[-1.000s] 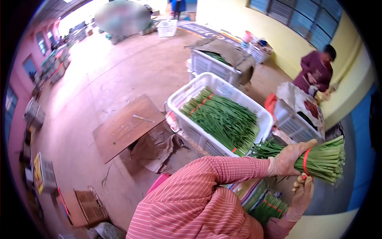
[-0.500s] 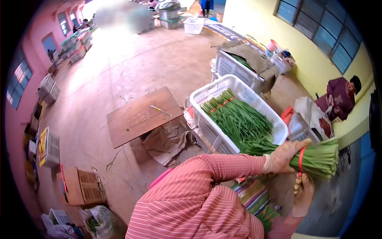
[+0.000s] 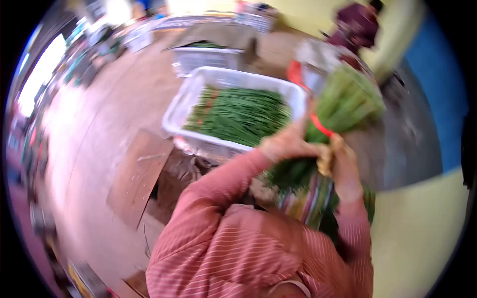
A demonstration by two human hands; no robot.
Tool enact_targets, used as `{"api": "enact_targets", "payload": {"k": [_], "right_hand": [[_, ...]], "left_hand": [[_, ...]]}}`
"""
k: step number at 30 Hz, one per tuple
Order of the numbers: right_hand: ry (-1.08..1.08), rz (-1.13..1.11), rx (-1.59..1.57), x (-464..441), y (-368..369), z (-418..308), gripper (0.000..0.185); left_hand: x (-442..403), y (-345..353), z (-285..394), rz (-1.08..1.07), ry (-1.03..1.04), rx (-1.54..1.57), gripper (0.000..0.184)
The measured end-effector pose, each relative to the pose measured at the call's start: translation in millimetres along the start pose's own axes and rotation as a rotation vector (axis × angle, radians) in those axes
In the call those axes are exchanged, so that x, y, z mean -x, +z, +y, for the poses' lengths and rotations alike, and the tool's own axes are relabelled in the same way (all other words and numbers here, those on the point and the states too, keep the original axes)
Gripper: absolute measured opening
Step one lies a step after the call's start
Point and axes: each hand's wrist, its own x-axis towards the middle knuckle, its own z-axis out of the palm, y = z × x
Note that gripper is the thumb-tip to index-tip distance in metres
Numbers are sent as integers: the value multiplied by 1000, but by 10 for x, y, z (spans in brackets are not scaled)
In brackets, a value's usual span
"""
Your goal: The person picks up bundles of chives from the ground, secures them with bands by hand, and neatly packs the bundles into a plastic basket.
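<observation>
A thick bunch of garlic chives is tilted up to the right, its pale cut ends at the top and its dark leaves hanging below. A red band circles it. My left hand is closed around the bunch just below the band. At the band's lower side, my right hand has its fingers curled in against it; motion blurs the fingertips. Beside my left arm, a white plastic crate holds more chives tied with red bands.
A wooden board lies low at the left. Behind the crate stands another covered white crate. Striped cloth shows below my hands. A person in a maroon top sits by the yellow wall at the upper right.
My view has swung right, so the crate now appears further left. The bunch has turned from lying nearly level to pointing up. Both hands stay at the red band.
</observation>
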Motion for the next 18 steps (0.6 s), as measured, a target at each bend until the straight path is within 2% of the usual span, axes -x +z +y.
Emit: {"api": "enact_targets", "payload": {"k": [1, 2, 4, 6, 12, 18], "right_hand": [[-29, 6, -5, -65, -40, 33, 44], [47, -34, -14, -96, -85, 15, 47], [35, -70, 97, -128, -99, 3, 52], [-1, -109, 91, -115, -185, 109, 47], [44, -262, 134, -172, -225, 151, 53], [83, -251, 226, -212, -169, 142, 63]], "left_hand": [[-3, 52, -205, 60, 5, -52, 109], [-23, 104, -189, 60, -96, 97, 109], [-23, 132, -44, 135, -133, 258, 106], [19, 260, -125, 182, -158, 332, 99], [140, 185, -243, 231, -135, 299, 99], [243, 93, -208, 234, -154, 357, 100]]}}
